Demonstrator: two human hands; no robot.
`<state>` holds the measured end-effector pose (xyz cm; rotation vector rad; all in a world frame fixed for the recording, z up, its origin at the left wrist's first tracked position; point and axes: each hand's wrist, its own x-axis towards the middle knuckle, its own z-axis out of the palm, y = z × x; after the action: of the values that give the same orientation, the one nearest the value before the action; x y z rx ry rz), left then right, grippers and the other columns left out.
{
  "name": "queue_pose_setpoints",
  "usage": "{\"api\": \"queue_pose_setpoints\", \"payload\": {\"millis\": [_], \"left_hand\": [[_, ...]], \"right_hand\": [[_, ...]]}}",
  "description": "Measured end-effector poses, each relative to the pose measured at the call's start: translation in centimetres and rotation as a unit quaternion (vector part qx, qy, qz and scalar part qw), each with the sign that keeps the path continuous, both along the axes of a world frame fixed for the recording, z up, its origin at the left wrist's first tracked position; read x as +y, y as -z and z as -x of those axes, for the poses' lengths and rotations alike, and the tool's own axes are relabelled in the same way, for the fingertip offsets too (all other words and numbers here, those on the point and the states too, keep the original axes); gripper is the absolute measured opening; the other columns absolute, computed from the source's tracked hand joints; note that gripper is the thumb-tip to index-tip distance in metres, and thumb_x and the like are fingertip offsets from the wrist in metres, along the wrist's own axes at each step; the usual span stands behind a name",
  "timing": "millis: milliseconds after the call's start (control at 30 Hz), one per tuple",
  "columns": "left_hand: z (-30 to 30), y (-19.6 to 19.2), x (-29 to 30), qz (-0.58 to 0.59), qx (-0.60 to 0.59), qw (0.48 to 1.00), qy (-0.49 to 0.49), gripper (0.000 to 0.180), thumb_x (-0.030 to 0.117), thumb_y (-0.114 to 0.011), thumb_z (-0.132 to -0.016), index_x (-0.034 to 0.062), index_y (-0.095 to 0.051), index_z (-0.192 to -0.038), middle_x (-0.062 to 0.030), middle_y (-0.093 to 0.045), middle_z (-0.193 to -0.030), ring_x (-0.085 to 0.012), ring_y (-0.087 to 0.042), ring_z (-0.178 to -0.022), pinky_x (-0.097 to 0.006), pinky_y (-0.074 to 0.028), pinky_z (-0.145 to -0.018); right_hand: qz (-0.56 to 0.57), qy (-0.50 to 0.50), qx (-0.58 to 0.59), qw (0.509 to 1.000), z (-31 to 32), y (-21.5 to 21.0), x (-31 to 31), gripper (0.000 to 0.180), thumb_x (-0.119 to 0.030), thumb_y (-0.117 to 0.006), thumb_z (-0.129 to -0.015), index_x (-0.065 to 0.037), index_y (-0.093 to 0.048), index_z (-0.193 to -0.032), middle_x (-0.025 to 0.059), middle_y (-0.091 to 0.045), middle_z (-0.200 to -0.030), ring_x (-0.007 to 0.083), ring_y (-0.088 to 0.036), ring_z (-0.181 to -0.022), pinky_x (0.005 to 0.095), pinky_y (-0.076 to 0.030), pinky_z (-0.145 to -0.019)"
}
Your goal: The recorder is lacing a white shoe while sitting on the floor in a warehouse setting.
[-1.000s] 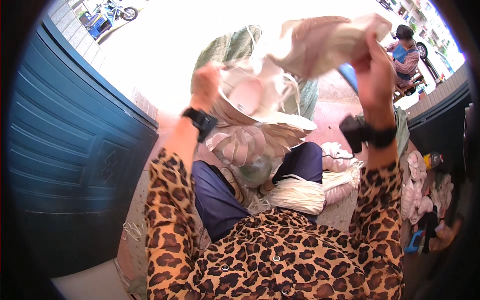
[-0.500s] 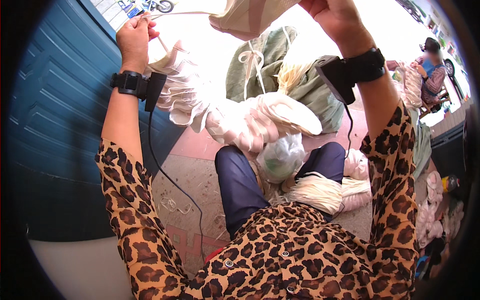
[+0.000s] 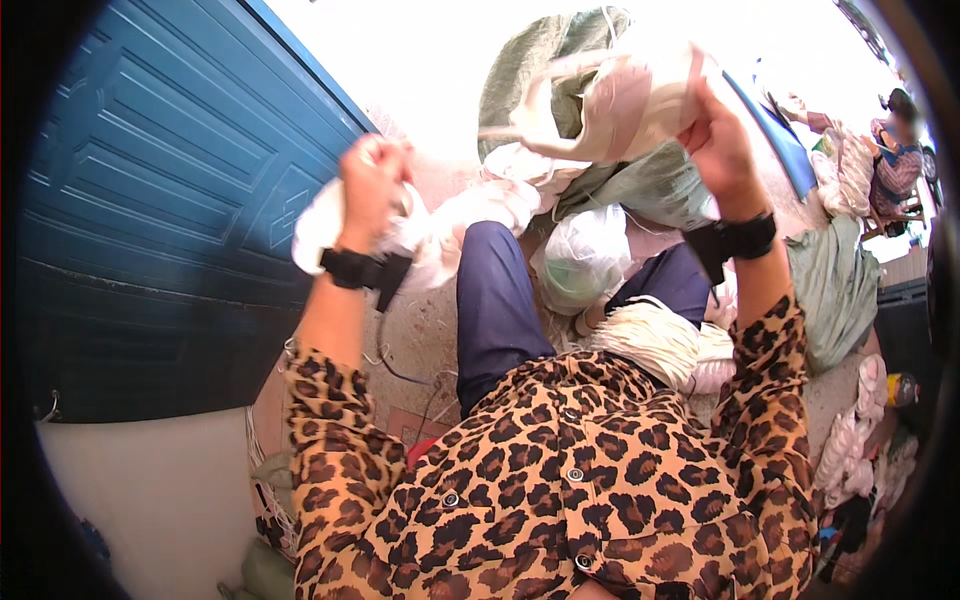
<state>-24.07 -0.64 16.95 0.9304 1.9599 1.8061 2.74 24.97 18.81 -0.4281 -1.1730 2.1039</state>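
White-green plastic bag [image 3: 583, 258] between the knees
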Motion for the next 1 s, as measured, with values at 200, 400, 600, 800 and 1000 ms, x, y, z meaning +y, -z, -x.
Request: {"api": "queue_pose_setpoints", "payload": {"millis": [200, 400, 600, 800, 1000], "left_hand": [[-8.4, 13.5, -5.3, 0.297, -0.045, 0.954, 0.005, 0.02, 0.012, -0.06, -0.076, 0.0009, -0.053, -0.061, -0.0026, -0.051, -0.052, -0.0086, -0.045, -0.047, -0.027, -0.036, -0.043], [-10.8, 15.1, -8.2, 0.328, -0.026, 0.936, 0.129, 0.017, 0.014, -0.064, -0.073, 0.0011, -0.057, -0.065, -0.003, -0.053, -0.056, -0.0103, -0.048, -0.053, -0.027, -0.038, -0.049], [-12.8, 12.9, -2.7, 0.342, -0.089, 0.901, 0.252, 0.034, 0.02, -0.061, -0.077, -0.0039, -0.052, -0.099, -0.0032, -0.056, -0.063, -0.0085, -0.052, -0.049, -0.024, -0.04, -0.04], [-14.7, 13.1, 3.8, 0.368, 0.262, 0.862, 0.231, 0.034, 0.022, -0.057, -0.076, -0.0027, -0.04, -0.092, -0.0239, -0.059, -0.073, -0.0418, -0.057, -0.071, -0.047, -0.046, -0.062], [-16.0, 15.0, 3.3, 0.398, 0.242, 0.875, 0.135, 0.029, 0.02, -0.055, -0.076, -0.0015, -0.039, -0.087, -0.0247, -0.057, -0.069, -0.0407, -0.058, -0.068, -0.047, -0.046, -0.062]], "right_hand": [[0.143, 0.06, -0.161, 0.975, -2.5, 14.0, -2.6, 0.028, -0.028, -0.045, -0.089, -0.003, -0.052, -0.102, 0.0053, -0.06, -0.094, 0.0162, -0.059, -0.08, 0.0306, -0.048, -0.071], [0.199, -0.025, -0.134, 0.971, -5.5, 17.8, -6.2, 0.031, -0.028, -0.041, -0.091, -0.003, -0.049, -0.109, 0.0036, -0.057, -0.1, 0.0139, -0.057, -0.086, 0.0284, -0.047, -0.074], [0.208, -0.023, -0.134, 0.969, -5.4, 19.3, -6.5, 0.032, -0.028, -0.043, -0.091, -0.002, -0.051, -0.107, 0.0039, -0.059, -0.096, 0.0122, -0.057, -0.083, 0.0272, -0.047, -0.074], [0.274, -0.013, -0.096, 0.957, -4.3, 18.4, -6.0, 0.032, -0.025, -0.041, -0.092, 0.001, -0.05, -0.108, 0.0089, -0.059, -0.1, 0.0171, -0.057, -0.086, 0.0296, -0.046, -0.077], [-0.344, 0.14, -0.499, 0.783, -3.3, 19.3, -5.7, 0.035, -0.027, -0.053, -0.084, 0.002, -0.051, -0.104, 0.0166, -0.055, -0.098, 0.0276, -0.052, -0.092, 0.0342, -0.042, -0.079]]}}
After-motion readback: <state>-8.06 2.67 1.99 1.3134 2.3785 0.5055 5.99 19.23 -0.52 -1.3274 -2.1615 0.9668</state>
